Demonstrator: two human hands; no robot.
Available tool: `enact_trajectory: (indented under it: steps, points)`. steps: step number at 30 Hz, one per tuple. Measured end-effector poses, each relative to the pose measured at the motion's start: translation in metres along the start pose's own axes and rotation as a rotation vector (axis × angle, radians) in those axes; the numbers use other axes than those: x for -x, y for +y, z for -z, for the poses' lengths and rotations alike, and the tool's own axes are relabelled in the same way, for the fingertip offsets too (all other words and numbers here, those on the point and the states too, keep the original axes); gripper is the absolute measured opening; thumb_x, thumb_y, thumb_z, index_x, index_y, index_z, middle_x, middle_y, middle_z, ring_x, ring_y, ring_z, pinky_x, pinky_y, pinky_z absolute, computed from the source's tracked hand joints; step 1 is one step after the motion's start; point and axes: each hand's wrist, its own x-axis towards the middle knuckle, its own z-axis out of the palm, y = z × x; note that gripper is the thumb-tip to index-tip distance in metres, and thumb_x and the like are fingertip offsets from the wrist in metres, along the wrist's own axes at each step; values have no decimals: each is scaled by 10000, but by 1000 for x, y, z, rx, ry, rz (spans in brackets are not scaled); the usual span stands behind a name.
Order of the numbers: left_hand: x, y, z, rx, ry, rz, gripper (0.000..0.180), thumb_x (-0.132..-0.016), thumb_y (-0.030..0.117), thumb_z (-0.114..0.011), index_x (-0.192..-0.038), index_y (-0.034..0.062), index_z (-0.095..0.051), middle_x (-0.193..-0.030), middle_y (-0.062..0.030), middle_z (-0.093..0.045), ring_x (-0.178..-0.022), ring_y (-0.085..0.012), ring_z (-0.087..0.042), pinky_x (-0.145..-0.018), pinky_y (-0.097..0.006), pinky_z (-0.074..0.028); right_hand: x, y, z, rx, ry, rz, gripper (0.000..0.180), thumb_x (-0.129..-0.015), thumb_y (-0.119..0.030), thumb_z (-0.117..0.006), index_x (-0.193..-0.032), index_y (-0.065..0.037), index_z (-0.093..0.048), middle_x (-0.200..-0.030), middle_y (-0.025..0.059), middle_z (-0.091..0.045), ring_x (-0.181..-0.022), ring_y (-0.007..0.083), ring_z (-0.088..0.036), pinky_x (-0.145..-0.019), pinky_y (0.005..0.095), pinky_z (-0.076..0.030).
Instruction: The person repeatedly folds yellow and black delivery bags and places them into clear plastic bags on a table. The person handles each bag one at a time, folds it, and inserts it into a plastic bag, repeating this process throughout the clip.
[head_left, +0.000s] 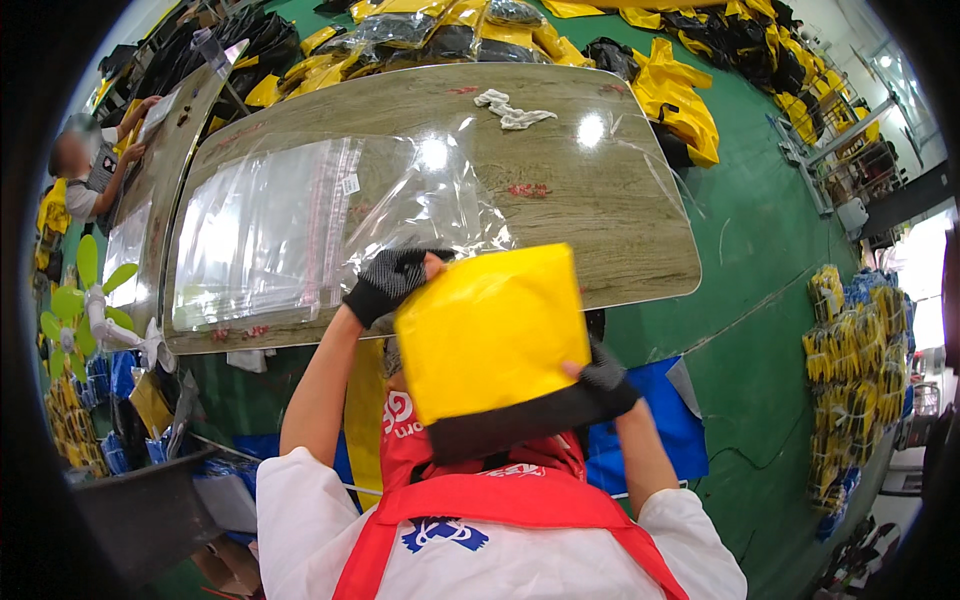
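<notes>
Near the desk's (620, 230) near edge, both gloved hands hold up a folded yellow garment (487, 335) with a black band along its lower edge. At its upper left corner, the left hand (388, 283) has its grip pressed together on the cloth, fingers curled over the top edge. At the lower right, the right hand (603, 377) pinches the black band, thumb on the front, the other fingers hidden behind. Held between the two hands, the garment is tilted, its top reaching over the desk edge and its bottom hanging in front of the person's red apron (480, 495). On the left half of the desk lies a spread stack of clear plastic bags (290, 225); the topmost, crumpled bag (440, 205) reaches to just beside the left hand. Far across the desk, well apart from the hands, rests a white rag (512, 110). Beyond the far edge, yellow and black garments (680, 95) are piled on the green floor (760, 330), with more bundles (850, 350) at the right. At the far left another person (85, 180) works at a second desk (175, 150), and a green fan (80, 300) stands at the left.
</notes>
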Motion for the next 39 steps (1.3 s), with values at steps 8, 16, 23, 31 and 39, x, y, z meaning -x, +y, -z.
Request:
enact_trajectory:
  steps: [8,16,23,31,39]
  points:
    - [87,13,-4,-607,-6,-409,364,-746,132,-655,-1098,83,-576,-1091,-121,-597,-1050,-307,-534,-997,-426,-340,-92,-41,-17,406,46,319,230,-855,-223,-566,-934,-9,-594,-748,73,-602,-724,142,-582,-674,292,-465]
    - [105,15,-6,-696,174,-399,483,-728,161,-679,-1162,25,-514,-1189,-187,-525,-1105,-360,-481,-986,-429,-349,-151,-72,-50,617,-356,198,318,-806,-296,-602,-907,6,-599,-808,23,-615,-748,127,-527,-686,252,-425]
    - [106,7,-16,-713,201,-412,481,-728,162,-677,-1158,17,-516,-1225,-177,-510,-1187,-369,-429,-1046,-462,-278,-83,-37,-40,128,-187,11,189,-852,-211,-577,-908,-31,-583,-849,8,-572,-775,95,-502,-698,229,-415]
    - [111,-1,-22,-662,219,-483,404,-718,36,-648,-1109,13,-546,-1176,-176,-556,-1174,-355,-465,-1055,-456,-277,-59,-25,-63,2,-244,-132,437,-830,-291,-641,-1134,12,-558,-1011,77,-618,-921,127,-548,-837,253,-425]
    - [118,-4,-26,-592,298,-415,373,-724,30,-639,-1089,2,-563,-1201,-192,-537,-1197,-356,-443,-1063,-442,-265,-64,-4,-71,249,219,262,325,-941,-256,-442,-1023,32,-568,-862,77,-609,-790,134,-538,-751,268,-435]
